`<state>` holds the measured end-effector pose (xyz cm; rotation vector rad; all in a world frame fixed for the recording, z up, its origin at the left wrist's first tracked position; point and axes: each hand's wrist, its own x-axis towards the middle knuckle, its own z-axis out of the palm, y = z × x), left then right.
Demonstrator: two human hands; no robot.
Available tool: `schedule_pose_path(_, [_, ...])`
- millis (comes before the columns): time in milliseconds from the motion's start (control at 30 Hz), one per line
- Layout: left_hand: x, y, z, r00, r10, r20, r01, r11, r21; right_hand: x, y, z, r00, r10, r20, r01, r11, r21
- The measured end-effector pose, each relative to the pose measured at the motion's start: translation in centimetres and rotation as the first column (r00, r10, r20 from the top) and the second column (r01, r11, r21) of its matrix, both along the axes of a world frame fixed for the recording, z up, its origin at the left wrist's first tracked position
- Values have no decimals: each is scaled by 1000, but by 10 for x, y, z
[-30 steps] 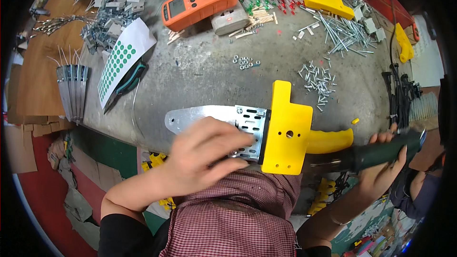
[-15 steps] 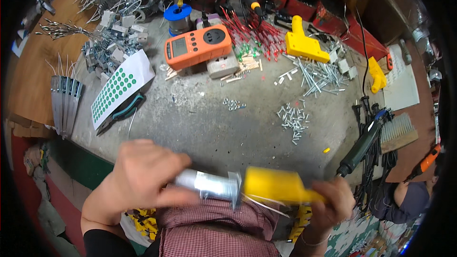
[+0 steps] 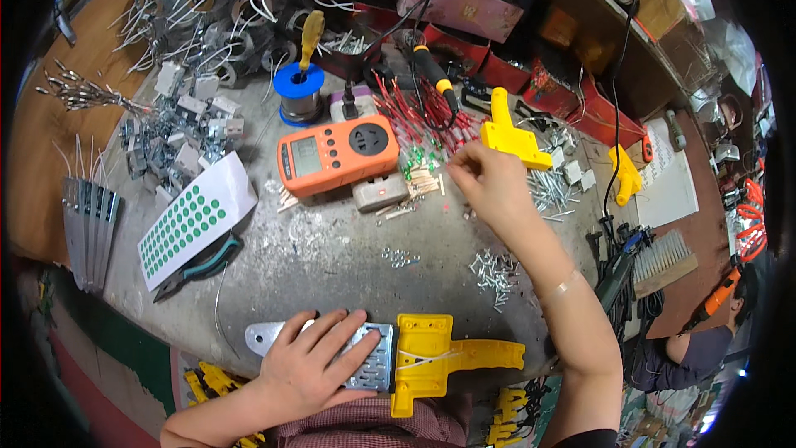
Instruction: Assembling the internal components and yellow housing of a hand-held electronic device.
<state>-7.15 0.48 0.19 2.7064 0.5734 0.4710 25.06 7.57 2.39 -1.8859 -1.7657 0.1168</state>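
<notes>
A yellow plastic handle shell [image 3: 424, 365], its hollow side up, lies at the bench's near edge with white wires inside. Joined to its left side is a slotted metal plate [image 3: 375, 362] with a rounded end. My left hand [image 3: 315, 361] rests on the plate, fingers spread and open. Farther off, my right hand [image 3: 487, 178] reaches over the small parts, its thumb and fingers pinched together. What they hold, if anything, is hidden. Close to it lie red wire leads [image 3: 406, 112], pale sticks [image 3: 427, 181] and another yellow shell [image 3: 510, 137].
An orange meter [image 3: 336, 156] stands behind the middle, with a blue solder spool [image 3: 298, 91] beside it. Pliers [image 3: 203, 265] lie under a sheet of green dots [image 3: 191, 220]. Small screws [image 3: 495, 275] and nuts [image 3: 400, 258] are scattered about. A wire brush [image 3: 663, 261] lies right.
The metal plate and yellow shell, lifted and moving in both hands before, now lie at the near edge. My right hand has let go of the shell and reached forward to the small parts.
</notes>
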Motion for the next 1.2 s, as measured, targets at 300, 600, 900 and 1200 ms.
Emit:
schedule_pose_path(300, [-4, -1, -5, 1000, 21, -1, -21, 999, 30, 9, 51, -19, 978, -160, 136, 187, 958, -219])
schedule_pose_path(600, [-6, -2, -4, 1000, 24, 2, -24, 999, 46, 6, 61, -9, 988, -109, -110, 98, 990, -102])
schedule_pose_path(900, [-5, -1, 0, 1000, 19, -14, -18, 998, 65, 3, 98, -20, 980, -6, 198, 1, 1000, 23])
schedule_pose_path(1200, [-13, -8, 6, 976, 55, 212, -41, 997, -67, -7, -48, 47, 932, -19, -362, -117, 929, -350])
